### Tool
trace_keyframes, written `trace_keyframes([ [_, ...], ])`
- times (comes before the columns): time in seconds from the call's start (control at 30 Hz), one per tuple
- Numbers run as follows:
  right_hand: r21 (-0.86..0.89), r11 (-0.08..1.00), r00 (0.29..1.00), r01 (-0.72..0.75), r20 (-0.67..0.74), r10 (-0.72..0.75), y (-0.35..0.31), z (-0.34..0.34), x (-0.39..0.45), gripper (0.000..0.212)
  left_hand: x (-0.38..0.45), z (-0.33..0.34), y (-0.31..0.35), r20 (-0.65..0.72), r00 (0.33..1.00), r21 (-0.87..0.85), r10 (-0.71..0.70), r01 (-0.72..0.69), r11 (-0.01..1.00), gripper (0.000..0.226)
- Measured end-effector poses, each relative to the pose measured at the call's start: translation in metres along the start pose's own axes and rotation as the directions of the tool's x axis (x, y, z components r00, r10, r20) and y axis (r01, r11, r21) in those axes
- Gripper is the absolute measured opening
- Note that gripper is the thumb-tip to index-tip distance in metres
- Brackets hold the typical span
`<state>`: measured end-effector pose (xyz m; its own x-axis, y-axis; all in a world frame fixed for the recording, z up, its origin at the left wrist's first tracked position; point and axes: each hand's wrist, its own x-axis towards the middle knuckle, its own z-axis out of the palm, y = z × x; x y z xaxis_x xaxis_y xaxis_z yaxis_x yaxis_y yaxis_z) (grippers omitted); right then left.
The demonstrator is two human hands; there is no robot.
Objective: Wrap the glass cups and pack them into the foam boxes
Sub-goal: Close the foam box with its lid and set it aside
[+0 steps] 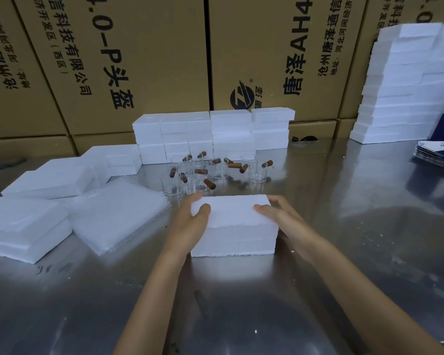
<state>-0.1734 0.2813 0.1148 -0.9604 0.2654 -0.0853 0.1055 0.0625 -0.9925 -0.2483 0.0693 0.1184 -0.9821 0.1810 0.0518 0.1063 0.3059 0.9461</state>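
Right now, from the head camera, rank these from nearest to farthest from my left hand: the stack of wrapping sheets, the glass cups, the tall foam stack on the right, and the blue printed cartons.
Measured from the left hand:
1. Glass cups, just beyond it.
2. Stack of wrapping sheets, to its left; close to the cups' distance.
3. Tall foam stack, far right, back.
4. Blue printed cartons, right edge.

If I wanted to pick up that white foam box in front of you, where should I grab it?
Probably by its two short ends, one hand from each side. The foam box is a wide block lying flat on the metal table, too broad for one hand. The left hand and right hand already hold it that way, thumbs on top.
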Motion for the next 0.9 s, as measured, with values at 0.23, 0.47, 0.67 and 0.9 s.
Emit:
trace_keyframes([
  [0.23, 0.05, 0.998, 0.999, 0.039, 0.007, -0.039, 0.003, 0.005, -0.008, 0.019, -0.012, -0.008, 0.01, -0.032, 0.997, 0.087, -0.07, 0.073, 0.994, 0.039],
  [0.47, 0.098, 0.994, 0.994, 0.038, 0.094, -0.048, 0.001, 0.022, -0.012, 0.024, -0.042, 0.015, 0.033, -0.04, 0.941, 0.845, 0.337, -0.148, 0.514, 0.037],
  [0.67, 0.136, 0.991, 0.985, -0.003, 0.17, -0.02, -0.006, 0.036, -0.01, 0.027, -0.06, 0.047, 0.038, 0.095, 0.981, 0.88, 0.168, -0.162, 0.447, 0.072],
  [0.9, 0.151, 0.987, 0.97, -0.057, 0.244, 0.019, 0.006, 0.035, 0.008, 0.028, -0.066, 0.056, 0.038, 0.002, 0.996, 0.937, 0.086, -0.032, 0.347, 0.083],
])
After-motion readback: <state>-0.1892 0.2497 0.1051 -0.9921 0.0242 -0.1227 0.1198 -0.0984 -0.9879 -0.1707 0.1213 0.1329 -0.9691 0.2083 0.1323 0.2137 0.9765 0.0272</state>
